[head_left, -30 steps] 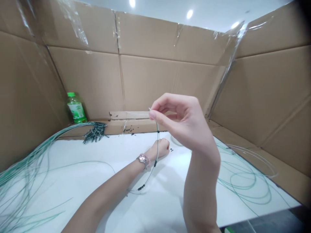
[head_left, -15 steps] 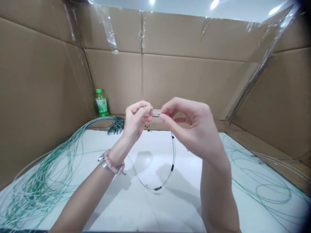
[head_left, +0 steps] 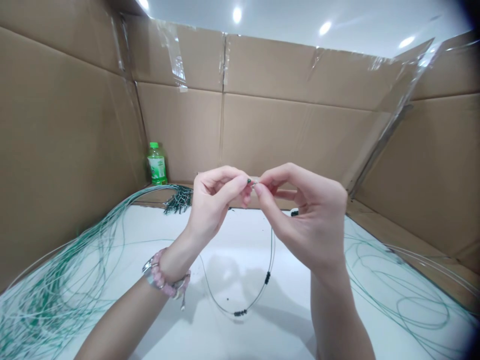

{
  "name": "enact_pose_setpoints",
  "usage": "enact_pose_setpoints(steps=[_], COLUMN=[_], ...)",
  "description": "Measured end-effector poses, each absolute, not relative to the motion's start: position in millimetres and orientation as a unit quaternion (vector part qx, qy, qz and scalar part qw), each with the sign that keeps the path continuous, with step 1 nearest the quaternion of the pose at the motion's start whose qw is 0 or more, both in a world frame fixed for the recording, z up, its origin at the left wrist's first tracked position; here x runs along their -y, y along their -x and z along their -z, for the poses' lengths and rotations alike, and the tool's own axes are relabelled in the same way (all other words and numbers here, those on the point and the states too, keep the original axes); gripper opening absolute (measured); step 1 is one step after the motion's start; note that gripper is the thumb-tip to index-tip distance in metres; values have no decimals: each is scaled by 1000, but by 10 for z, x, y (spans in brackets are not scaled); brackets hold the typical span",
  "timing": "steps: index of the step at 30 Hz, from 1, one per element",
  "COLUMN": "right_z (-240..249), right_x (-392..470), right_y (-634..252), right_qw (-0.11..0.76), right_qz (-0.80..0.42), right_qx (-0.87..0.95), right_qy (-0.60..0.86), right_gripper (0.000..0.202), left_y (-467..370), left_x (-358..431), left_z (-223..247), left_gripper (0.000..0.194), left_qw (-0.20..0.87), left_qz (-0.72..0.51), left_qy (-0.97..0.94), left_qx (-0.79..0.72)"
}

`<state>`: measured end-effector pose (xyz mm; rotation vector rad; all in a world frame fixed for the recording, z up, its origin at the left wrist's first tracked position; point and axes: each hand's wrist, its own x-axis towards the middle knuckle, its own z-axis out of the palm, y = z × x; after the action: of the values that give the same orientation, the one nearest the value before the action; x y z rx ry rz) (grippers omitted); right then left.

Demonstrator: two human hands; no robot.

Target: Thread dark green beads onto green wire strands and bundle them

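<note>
My left hand (head_left: 215, 197) pinches a tiny dark green piece (head_left: 249, 180) between thumb and forefinger, with beads and a watch on its wrist. Close on its right, my right hand (head_left: 307, 210) has thumb and forefinger pressed together on something small and pale, too small to name. A thin cord (head_left: 215, 300) hangs in a loop below both hands, carrying black pieces (head_left: 240, 313) at the bottom and a black cluster (head_left: 267, 278) on its right side. The cord's ends are hidden by the hands.
Tangled green and white strands (head_left: 56, 280) lie at the left, their dark bundled ends (head_left: 179, 199) at the back. Green wire loops (head_left: 405, 295) lie at the right. A green-capped bottle (head_left: 157, 167) stands by the cardboard wall (head_left: 285, 120). The work surface (head_left: 210, 340) is white.
My hands are closer together and sit slightly lower and further right in view. The hanging loop also appears lower. The green piece now shows at my left fingertips.
</note>
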<state>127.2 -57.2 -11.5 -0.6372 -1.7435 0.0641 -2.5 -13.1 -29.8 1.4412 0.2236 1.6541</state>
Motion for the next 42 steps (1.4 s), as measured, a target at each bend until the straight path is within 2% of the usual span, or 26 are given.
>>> enact_pose_setpoints(steps=[6,38,42], right_z=[116,106,114], right_x=[588,562,557], right_y=[-1265,-1303,-1305], right_qw=[612,594,606], right_qz=[-15,109,98], right_qx=[744,747,742], right_qy=[270,276,268], right_gripper=[10,14,17], left_y=[27,28,29], left_x=[165,133,143], left_z=[325,372,367], left_gripper=[9,9,9], left_qw=[452,299,317], left_qz=[-672,-699,-697], left_qy=[-582,-641,-635], left_qx=[-77,-102,-104])
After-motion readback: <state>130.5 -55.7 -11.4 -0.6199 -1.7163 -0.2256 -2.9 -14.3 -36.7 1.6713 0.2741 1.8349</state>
